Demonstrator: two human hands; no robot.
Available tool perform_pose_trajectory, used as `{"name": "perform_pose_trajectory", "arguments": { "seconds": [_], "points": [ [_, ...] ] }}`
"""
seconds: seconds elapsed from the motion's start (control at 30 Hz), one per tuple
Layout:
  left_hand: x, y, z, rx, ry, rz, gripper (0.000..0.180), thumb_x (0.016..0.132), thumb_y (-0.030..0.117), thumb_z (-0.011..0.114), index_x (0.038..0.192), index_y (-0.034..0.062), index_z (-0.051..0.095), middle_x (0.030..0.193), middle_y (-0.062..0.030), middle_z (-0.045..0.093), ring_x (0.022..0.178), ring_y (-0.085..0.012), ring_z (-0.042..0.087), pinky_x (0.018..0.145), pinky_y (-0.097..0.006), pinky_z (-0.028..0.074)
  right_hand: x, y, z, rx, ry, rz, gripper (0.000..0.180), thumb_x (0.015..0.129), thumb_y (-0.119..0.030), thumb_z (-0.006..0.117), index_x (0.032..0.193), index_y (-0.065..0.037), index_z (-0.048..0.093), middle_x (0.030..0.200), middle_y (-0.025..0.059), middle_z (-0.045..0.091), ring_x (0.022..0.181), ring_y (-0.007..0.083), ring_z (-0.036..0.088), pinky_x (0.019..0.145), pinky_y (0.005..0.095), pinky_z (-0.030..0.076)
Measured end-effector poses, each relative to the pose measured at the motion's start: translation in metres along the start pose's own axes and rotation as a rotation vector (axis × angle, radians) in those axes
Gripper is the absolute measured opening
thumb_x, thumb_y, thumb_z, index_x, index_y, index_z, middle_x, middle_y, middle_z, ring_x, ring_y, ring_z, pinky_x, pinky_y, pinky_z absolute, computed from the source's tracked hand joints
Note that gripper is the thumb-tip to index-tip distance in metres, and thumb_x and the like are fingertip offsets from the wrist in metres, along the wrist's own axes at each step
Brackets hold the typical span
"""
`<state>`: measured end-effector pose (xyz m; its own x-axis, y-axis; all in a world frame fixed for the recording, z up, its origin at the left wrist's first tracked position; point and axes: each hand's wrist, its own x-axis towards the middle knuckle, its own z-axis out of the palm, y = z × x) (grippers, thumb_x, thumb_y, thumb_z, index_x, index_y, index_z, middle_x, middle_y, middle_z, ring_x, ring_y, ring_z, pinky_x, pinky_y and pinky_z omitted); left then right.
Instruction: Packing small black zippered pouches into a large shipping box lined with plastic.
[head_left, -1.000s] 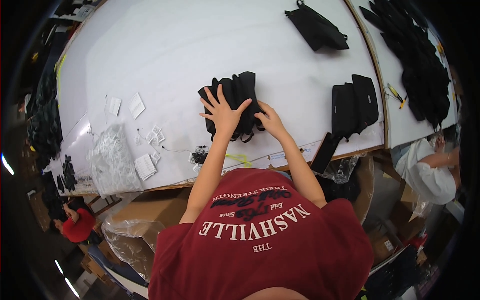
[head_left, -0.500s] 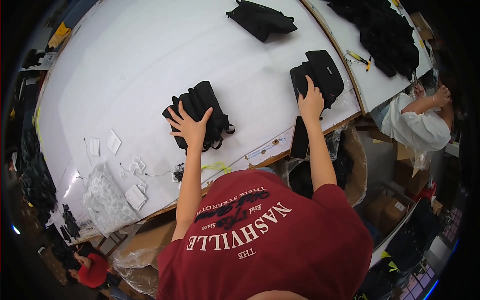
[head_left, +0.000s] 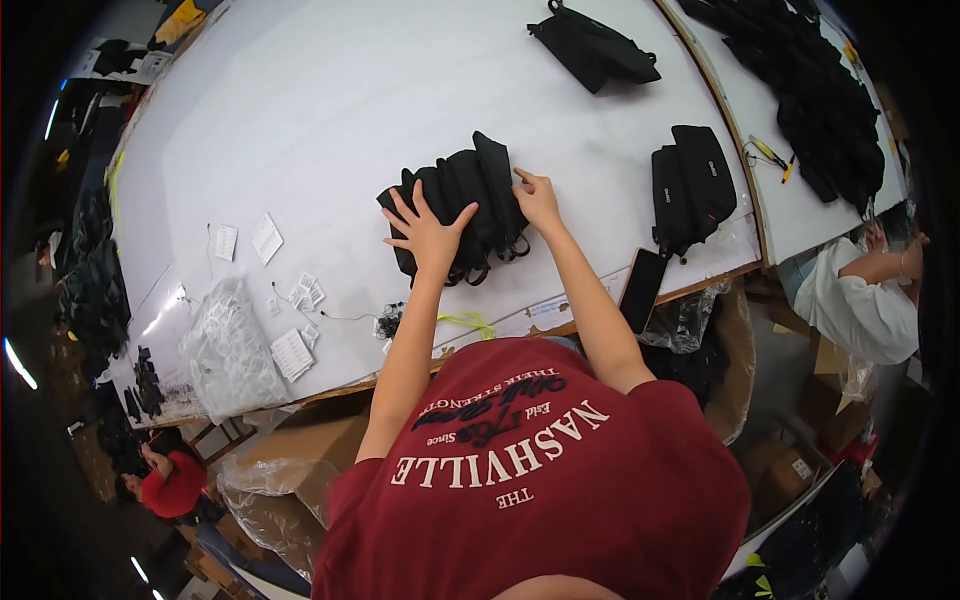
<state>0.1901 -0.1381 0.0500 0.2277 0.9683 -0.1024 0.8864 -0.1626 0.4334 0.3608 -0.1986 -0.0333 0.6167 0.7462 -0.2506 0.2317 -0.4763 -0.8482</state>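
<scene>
The row of black pouches (head_left: 490,195) lies at frame centre. The left hand (head_left: 430,243) rests on it, fingers spread; the right hand (head_left: 539,204) is half-curled at the right edge; whether it grips cannot be told.

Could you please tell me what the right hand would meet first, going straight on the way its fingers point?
Most likely the right hand would meet the near-upright right edge of the black fabric bundle; whether it touches already is unclear.
</scene>
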Motion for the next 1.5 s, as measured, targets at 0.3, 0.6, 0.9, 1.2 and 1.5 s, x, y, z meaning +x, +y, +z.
{"name": "perform_pose_trajectory", "arguments": {
  "seconds": [0.3,0.6,0.9,1.2,1.5],
  "points": [
    [0.002,-0.001,-0.002,0.104,0.107,0.170,0.100,0.070,0.064,0.065,0.142,0.0079,0.025,0.151,-0.0205,0.007,0.138,-0.0439,-0.003,0.099,-0.072,0.001,-0.047,-0.025,-0.081,-0.043,0.291,-0.314,0.034,0.079,-0.021,0.065,0.112,-0.015,0.063,0.119,0.0132,0.051,0.108,0.0293,0.050,0.094,0.0396,0.040],
    [-0.007,0.009,-0.005,0.049,0.120,0.266,0.085,0.077,0.051,0.066,0.141,0.0107,0.029,0.151,-0.0172,0.008,0.139,-0.0402,0.002,0.105,-0.064,0.000,-0.029,0.019,-0.292,-0.400,0.594,0.309,0.094,0.064,-0.044,0.078,0.141,-0.016,0.032,0.119,0.0219,0.056,0.113,0.0393,0.051,0.099,0.0489,0.035],
    [-0.013,0.031,-0.017,-0.203,0.116,0.456,0.068,0.082,0.036,0.065,0.137,0.0092,0.036,0.148,-0.0200,0.017,0.136,-0.0392,0.015,0.108,-0.052,0.013,-0.043,-0.027,-0.217,0.007,0.774,-0.237,0.042,0.074,-0.018,0.071,0.111,-0.002,0.061,0.100,0.0161,0.062,0.090,0.0292,0.061,0.082,0.0360,0.047],
    [-0.005,0.066,0.027,-0.018,-0.114,0.802,0.043,0.094,0.030,0.045,0.134,0.0139,0.045,0.146,-0.0074,0.033,0.135,-0.0291,0.027,0.110,-0.049,0.016,-0.036,-0.008,-0.031,0.098,-0.048,-0.295,0.054,0.080,-0.017,0.060,0.131,-0.006,0.045,0.116,0.0224,0.051,0.110,0.0340,0.049,0.095,0.0404,0.040],
    [-0.015,0.062,0.031,0.078,-0.091,0.805,0.050,0.094,0.026,0.045,0.141,0.0144,0.035,0.148,-0.0078,0.029,0.136,-0.0264,0.026,0.109,-0.051,0.016,0.089,-0.008,-0.135,0.747,-0.176,0.092,0.056,0.086,-0.032,0.059,0.135,-0.011,0.042,0.122,0.0131,0.056,0.104,0.0240,0.058,0.090,0.0357,0.044]
  ]
}}
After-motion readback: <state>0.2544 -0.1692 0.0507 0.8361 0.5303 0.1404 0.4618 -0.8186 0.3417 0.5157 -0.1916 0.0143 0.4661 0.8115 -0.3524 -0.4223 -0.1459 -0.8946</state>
